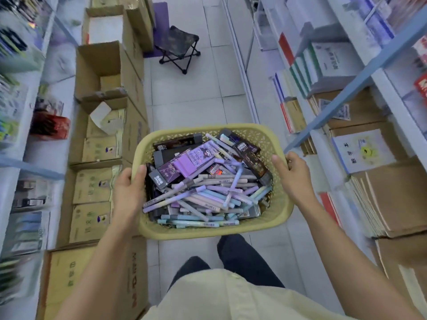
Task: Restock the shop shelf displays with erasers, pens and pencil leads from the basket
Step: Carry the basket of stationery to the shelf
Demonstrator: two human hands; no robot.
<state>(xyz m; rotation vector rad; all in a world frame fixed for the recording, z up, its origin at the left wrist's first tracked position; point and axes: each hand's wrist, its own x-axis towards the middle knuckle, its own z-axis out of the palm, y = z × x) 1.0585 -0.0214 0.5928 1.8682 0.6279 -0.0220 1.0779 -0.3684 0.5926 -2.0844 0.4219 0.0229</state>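
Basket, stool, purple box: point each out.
basket [208, 233], head view, on the bare near rim.
stool [176, 40], head view, on the middle of its seat.
purple box [184, 163], head view, on its lilac centre panel.

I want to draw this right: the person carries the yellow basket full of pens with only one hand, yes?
No, with both. The head view shows the left hand gripping the yellow basket on its left rim and the right hand gripping its right rim. It is full of pens.
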